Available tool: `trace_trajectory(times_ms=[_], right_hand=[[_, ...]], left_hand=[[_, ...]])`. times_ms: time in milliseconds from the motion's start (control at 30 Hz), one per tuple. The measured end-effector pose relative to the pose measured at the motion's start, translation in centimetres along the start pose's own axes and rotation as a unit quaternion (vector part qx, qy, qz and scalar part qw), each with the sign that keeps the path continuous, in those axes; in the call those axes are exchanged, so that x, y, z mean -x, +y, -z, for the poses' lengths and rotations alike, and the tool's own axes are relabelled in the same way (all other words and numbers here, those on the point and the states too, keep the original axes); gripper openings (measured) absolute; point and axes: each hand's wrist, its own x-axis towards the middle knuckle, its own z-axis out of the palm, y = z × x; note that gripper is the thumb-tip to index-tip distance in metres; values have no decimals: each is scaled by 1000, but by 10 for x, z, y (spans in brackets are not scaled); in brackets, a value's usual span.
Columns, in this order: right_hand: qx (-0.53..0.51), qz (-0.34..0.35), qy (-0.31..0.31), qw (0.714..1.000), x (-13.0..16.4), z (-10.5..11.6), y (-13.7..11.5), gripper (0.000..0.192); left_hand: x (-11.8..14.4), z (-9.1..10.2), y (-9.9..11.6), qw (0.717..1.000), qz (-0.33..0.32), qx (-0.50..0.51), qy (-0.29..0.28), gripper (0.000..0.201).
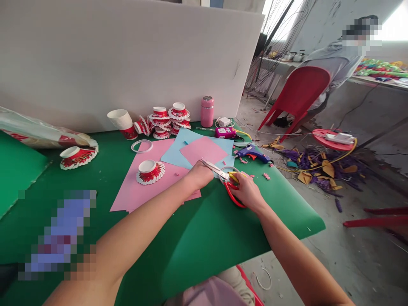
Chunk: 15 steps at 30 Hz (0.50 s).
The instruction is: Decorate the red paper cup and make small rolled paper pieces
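My right hand (249, 192) is closed around the handles of a pair of scissors (219, 171), which show red and some yellow. The blades point left, over the blue and pink sheets. By their tips is my left hand (200, 175), its fingers drawn together; whatever they pinch is hidden. A thin white ring (236, 168) partly shows behind the scissors. Under and beside my left hand lie a light blue sheet (172, 151), a smaller pink sheet (204, 149) and larger pink sheets (127, 193). A red-and-white paper cup with a fringed rim (149, 173) stands upside down on the larger pink sheets.
Stacked fringed cups (161, 123), plain white cups (120, 119) and a pink flask (207, 111) line the white board (127, 59). A blue glue gun (253, 154) lies right, among pink scraps. Cables trail off the green table (287, 204). A person sits on a red chair (301, 91).
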Motion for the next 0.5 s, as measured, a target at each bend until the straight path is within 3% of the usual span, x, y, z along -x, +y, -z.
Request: trace_trajectory(times_ms=[267,500], right_hand=[[38,-127,97,986,-1,14,15,17],[-21,-126,123,984,-5,9,27,23]], left_hand=[[-3,2,8,997,0,-81,-5,23],[-2,9,2,996,5,-79,-46,17]])
